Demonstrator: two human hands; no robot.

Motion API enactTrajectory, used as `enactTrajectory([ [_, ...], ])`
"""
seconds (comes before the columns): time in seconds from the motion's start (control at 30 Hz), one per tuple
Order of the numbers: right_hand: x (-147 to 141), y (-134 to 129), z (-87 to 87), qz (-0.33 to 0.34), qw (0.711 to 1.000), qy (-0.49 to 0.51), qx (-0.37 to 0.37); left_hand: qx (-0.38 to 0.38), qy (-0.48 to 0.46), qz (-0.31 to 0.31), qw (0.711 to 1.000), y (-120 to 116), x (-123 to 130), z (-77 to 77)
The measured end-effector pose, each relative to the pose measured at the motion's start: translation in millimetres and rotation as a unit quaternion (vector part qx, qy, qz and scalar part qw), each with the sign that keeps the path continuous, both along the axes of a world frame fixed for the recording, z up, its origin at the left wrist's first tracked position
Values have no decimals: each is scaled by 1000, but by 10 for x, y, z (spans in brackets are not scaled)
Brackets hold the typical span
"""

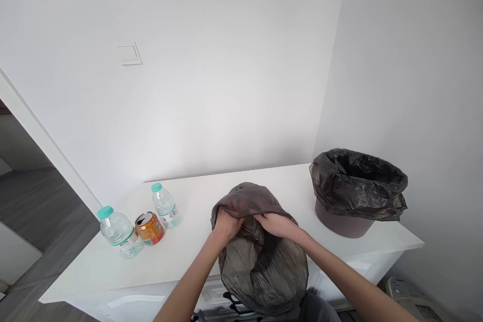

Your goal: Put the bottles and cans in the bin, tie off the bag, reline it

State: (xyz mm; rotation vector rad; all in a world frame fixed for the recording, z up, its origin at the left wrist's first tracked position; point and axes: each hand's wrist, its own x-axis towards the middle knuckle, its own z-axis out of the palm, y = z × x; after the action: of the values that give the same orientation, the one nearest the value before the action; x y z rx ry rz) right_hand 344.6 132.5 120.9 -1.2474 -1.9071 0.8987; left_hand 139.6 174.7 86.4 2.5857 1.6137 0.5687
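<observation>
A thin, dark translucent garbage bag [264, 271] is spread in front of me, over the front edge of the white cabinet top. My left hand [227, 224] reaches in under the bag's far rim, with its fingers curled on the plastic. Close beside it, my right hand [277, 224] also grips the film at the opening, its fingers partly covered by the plastic. The upper part of the bag drapes over both hands, and a skin tone shows faintly through it. The lower part hangs down in loose folds toward my body.
A brown trash bin [341, 219] lined with a black bag [358, 196] stands at the right. On the left are a larger clear bottle [119, 231], an orange can [150, 229] and a smaller bottle [166, 206]. The white cabinet top [188, 261] meets the wall behind.
</observation>
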Motion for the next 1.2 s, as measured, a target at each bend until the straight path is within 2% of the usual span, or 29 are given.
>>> enactTrajectory([
  [0.1, 20, -13, 57, 29, 1000, 9, 2, -3, 12, 12, 1000, 63, 36, -16],
  [0.2, 37, 11, 147, 50, 996, 63, -28, -8, 21, 40, 999, -74, 106, -59],
  [0.33, 68, 63, 128, -8, 991, 118, -61, -52, 25, 27, 998, -363, 146, -44],
  [0.4, 100, 93, 69, -21, 989, 134, -60, -70, 20, 5, 997, -564, 118, 65],
  [0.47, 147, 132, -5, -27, 988, 138, -57, -83, -7, -23, 996, -835, 48, 249],
  [0.53, 199, 180, -98, -44, 989, 129, -52, -127, -88, -70, 986, -1155, -68, 463],
  [0.6, 241, 223, -218, -73, 990, 113, -45, -232, -214, -118, 941, -1454, -229, 639],
  [0.63, 254, 234, -290, -89, 990, 102, -39, -259, -283, -119, 916, -1568, -323, 697],
  [0.67, 260, 233, -368, -105, 990, 90, -31, -264, -346, -97, 895, -1645, -424, 731],
  [0.73, 257, 191, -538, -133, 989, 65, -14, -230, -454, -13, 861, -1680, -637, 733],
  [0.8, 241, 107, -717, -158, 987, 42, 2, -178, -520, 80, 831, -1578, -852, 663],
  [0.87, 222, 16, -895, -177, 984, 28, 13, -130, -541, 155, 816, -1408, -1058, 543],
  [1.07, 173, -48, -1374, -225, 967, -63, 105, -7, -457, 326, 827, -1021, -1532, 145],
  [1.2, 172, 2, -1486, -219, 968, -73, 102, 11, -418, 363, 833, -878, -1614, 64],
])
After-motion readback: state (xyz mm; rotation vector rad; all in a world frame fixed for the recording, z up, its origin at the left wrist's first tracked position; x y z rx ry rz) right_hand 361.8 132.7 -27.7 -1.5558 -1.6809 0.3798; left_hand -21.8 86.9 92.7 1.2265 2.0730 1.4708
